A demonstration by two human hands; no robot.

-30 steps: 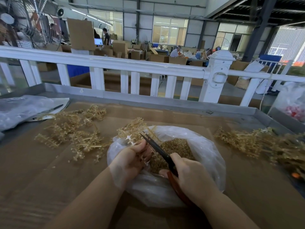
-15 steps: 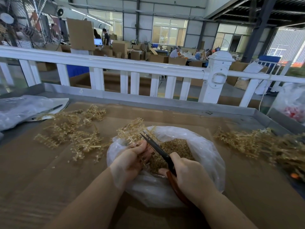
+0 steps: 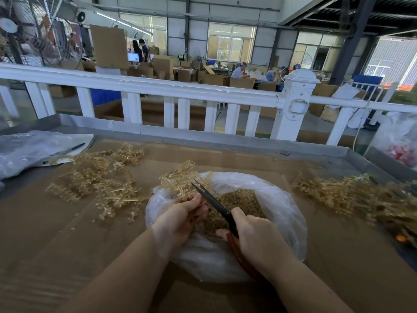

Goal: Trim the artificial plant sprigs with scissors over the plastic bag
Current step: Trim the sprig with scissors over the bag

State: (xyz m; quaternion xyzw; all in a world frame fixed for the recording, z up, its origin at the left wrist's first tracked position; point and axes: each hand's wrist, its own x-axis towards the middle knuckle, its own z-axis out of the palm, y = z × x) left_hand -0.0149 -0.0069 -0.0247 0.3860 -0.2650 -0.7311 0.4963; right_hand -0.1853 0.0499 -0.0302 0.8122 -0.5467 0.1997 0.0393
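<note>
**Over the bag: scissors at a sprig**

Over the open mouth of the bag, at the middle of the head view, both hands work close together. The left hand is curled around a sprig, fingers closed on its lower stems, so that the pale gold branches fan up and away past the bag's far left rim. The right hand grips the scissors by their reddish-brown handles, fingers wrapped through and around them; the dark blades point up and to the left, slightly parted at the tips, and lie right against the sprig just beside the left fingers.

The bag is clear plastic, rumpled, sitting on a cardboard sheet that covers the table. Inside it lies a heap of small brownish-gold cuttings, directly beneath the blades.

To the left of the bag, a loose scatter of sprigs spreads across the cardboard, some touching, some apart. To the right, well away from the bag, a denser pile runs toward the frame's edge, blurring there. At far left lies another sheet of clear plastic with a dark slim tool on it; what kind I cannot tell.

Behind the table's metal rim stands a white fence. Beyond it are cardboard boxes, a large fan at upper left, and people at distant benches, too small to make out.
</note>
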